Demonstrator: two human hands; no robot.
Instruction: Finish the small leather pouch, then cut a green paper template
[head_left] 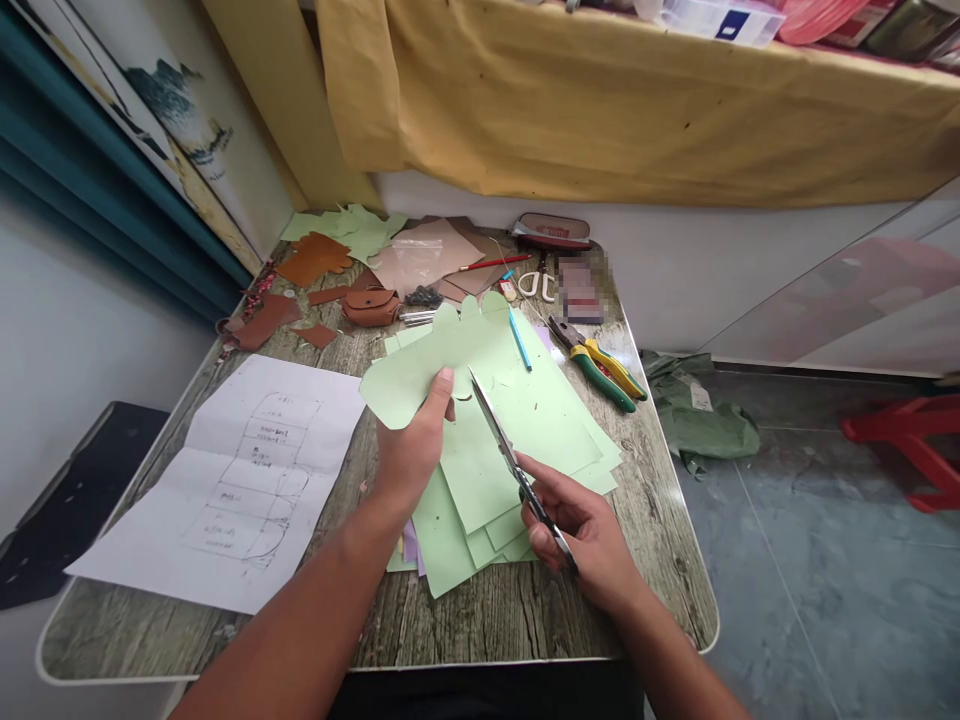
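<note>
My left hand [417, 436] pinches a cut-out piece of light green paper [405, 375], its thumb lying on top. The piece has a rounded left end and wavy bumps along its upper right edge. In my right hand [577, 520] is a pair of scissors [501, 437], blades together or nearly so, tips pointing up and left toward the cut-out but apart from it. Beneath both hands lies a loose stack of light green sheets [517, 430]. A light blue pen [520, 340] rests on the stack's upper part.
A white sheet with a drawn pattern [262, 480] lies at the left. Pliers with green and yellow handles [604, 370] rest at the right edge. Toward the back are a small brown leather pouch [370, 306], leather scraps [315, 258], white-handled scissors [537, 286] and a pencil case [553, 231].
</note>
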